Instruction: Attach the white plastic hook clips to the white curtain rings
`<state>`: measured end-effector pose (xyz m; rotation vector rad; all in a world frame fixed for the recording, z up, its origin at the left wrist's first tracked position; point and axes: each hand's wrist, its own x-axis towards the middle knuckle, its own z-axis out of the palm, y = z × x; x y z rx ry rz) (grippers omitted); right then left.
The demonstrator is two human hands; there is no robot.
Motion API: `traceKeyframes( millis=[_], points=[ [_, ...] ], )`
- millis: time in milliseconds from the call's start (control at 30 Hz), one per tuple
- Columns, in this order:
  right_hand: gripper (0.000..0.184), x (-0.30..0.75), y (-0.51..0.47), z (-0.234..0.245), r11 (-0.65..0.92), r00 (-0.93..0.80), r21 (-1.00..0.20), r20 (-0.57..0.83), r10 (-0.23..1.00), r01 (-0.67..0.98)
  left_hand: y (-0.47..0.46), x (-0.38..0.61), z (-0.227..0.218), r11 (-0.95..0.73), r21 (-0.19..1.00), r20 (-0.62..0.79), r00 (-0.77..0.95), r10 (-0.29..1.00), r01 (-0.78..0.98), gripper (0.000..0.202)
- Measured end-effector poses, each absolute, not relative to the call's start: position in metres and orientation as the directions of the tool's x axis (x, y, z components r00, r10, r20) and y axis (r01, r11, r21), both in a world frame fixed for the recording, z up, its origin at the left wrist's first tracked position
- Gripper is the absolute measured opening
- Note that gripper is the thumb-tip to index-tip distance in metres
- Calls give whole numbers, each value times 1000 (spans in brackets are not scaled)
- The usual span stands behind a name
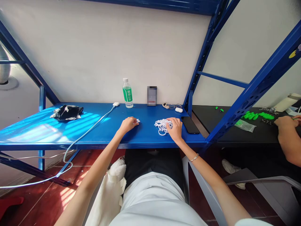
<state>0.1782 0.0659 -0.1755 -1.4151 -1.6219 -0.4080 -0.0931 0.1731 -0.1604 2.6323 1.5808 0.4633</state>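
Observation:
My left hand (128, 124) rests on the blue shelf top (98, 131), fingers curled round a small white ring-like piece (137, 121). My right hand (175, 128) lies on a heap of small white rings (162, 125), its fingers bent down into the heap, pinching among them. A bracelet sits on my right wrist.
A green-labelled water bottle (127, 93), a small card box (151, 95), glasses (171, 106), an earbud case (179, 110) and a black phone (190, 125) stand near. A white charger cable (89, 128) and black bag (67, 112) lie left. Another person's hand (285, 122) works by green parts (256, 115) at right.

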Motion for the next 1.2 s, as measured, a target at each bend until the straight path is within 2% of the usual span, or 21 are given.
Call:
traceKeyframes(
  millis=[167,500,700,967,1200],
  points=[
    [12,179,71,-180,266,80,-345,731,678,900,172,-92,-159,-490,185,233,446,864,852,29],
    [9,184,74,-183,216,183,-471,665,724,855,167,-89,-154,-481,132,300,428,853,867,33],
    [11,186,76,-185,211,219,-525,640,737,825,163,-86,-152,-476,146,330,411,850,867,32],
    [20,184,72,-179,319,190,-493,734,653,810,151,-78,-145,-524,155,380,439,814,838,29],
    [16,177,66,-174,485,9,-365,807,591,795,135,-64,-140,-670,243,428,542,723,702,37]
  ],
)
